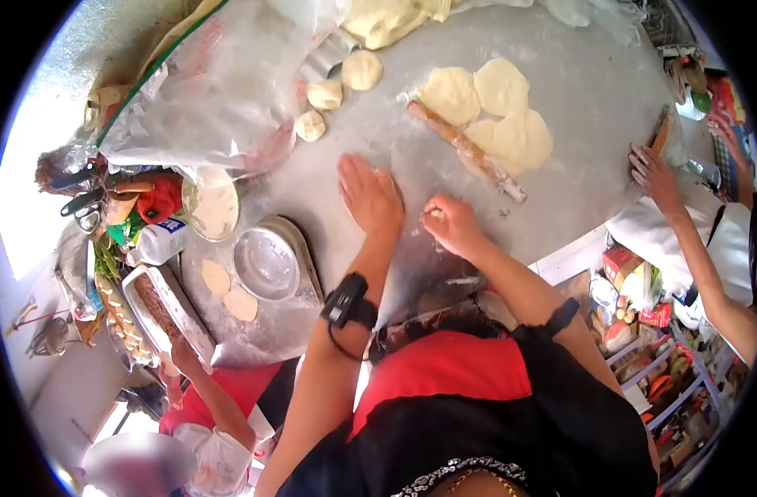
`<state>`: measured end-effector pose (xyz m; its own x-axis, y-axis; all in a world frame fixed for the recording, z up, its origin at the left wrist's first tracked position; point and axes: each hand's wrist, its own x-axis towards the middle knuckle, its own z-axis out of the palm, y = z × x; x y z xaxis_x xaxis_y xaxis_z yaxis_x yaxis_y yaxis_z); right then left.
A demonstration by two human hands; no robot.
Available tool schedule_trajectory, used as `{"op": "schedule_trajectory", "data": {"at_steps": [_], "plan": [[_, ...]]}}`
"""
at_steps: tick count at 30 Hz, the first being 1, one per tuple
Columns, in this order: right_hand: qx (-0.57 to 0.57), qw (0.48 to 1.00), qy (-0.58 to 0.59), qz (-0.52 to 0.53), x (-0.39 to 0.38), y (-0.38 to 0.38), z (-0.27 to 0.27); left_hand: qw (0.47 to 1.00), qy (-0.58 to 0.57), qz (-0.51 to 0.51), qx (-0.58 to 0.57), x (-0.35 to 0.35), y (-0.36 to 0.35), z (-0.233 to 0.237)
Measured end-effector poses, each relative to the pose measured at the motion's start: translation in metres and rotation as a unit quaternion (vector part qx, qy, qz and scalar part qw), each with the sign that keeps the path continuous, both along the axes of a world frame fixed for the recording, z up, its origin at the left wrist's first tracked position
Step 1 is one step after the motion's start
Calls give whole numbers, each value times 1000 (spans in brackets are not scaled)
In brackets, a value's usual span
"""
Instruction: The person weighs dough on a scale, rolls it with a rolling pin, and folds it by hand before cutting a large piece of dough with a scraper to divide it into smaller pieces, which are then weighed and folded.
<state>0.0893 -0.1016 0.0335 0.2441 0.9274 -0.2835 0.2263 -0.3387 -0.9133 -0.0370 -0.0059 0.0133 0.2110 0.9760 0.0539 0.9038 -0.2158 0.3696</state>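
Observation:
My left hand (pixel 368 195) lies palm down on the floured grey table (pixel 577 108), fingers stretched out; whatever may be under its palm is hidden. To its right, my right hand (pixel 453 226) is closed, its fingers curled in, and anything inside is too small to name. A wooden rolling pin (pixel 468 151) lies diagonally beyond my right hand, touching flat dough rounds (pixel 511 139). Small dough balls, among them one round ball (pixel 362 70) and one smaller piece (pixel 310 126), sit beyond my left hand.
Plastic sheeting (pixel 221 91) covers the far left. A metal bowl (pixel 267 262) stands at left, near a long tray of filling (pixel 167 311). A co-worker's hand (pixel 175 360) is at that tray; another person's hand (pixel 656 178) rests at the right edge. A shelf (pixel 668 381) holds goods.

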Motion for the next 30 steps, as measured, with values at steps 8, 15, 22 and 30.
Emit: {"op": "schedule_trajectory", "data": {"at_steps": [8,15,22,30], "plan": [[-41,999,14,20,1,-2,0,988,15,-151,0,-21,11,4],[-55,998,21,23,5,0,2,993,15,-118,0,-8,21,17],[-55,998,26,16,7,6,1,983,-116,-118,-83,-13,39,13],[-125,990,47,35,5,4,11,980,58,-190,-8,-11,19,8]]}}
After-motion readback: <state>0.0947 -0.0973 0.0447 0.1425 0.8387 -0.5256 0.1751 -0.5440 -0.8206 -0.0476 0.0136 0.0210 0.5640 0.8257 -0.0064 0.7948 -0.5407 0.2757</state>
